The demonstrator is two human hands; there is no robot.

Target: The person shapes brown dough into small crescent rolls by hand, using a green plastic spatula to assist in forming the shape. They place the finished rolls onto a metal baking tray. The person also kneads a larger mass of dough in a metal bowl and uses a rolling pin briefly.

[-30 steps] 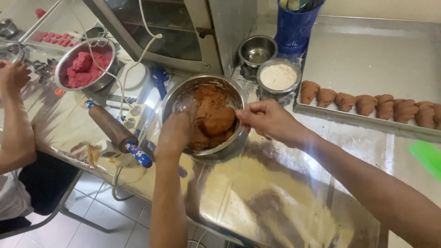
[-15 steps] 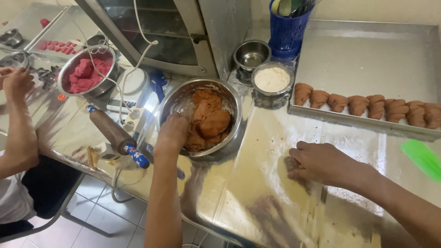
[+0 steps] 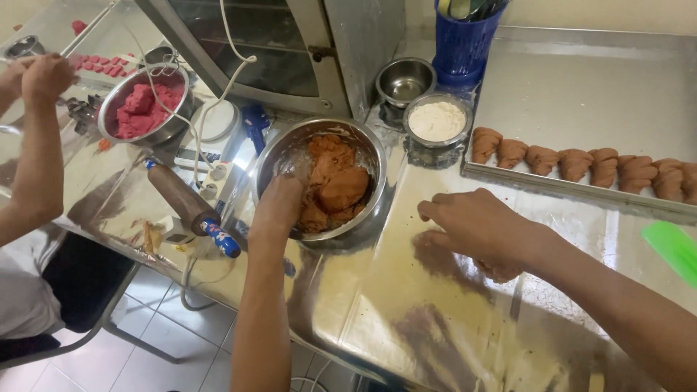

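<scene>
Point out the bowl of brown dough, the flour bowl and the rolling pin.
bowl of brown dough [image 3: 372, 156], head view, right rim
flour bowl [image 3: 436, 120], head view, flour surface
rolling pin [image 3: 181, 197], head view, brown barrel

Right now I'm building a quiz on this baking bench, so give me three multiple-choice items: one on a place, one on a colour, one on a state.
1. Where is the left hand?
A. In the bowl of brown dough
B. On the rolling pin
C. On the tray

2. What colour is the utensil holder?
A. Red
B. Blue
C. Green

3. How is the right hand?
A. Raised in the air
B. Gripping a spoon
C. Palm down on the counter

Answers: 1 A, its fingers reach into the brown dough. 2 B, it is plainly blue. 3 C, it presses on the metal counter.
</scene>
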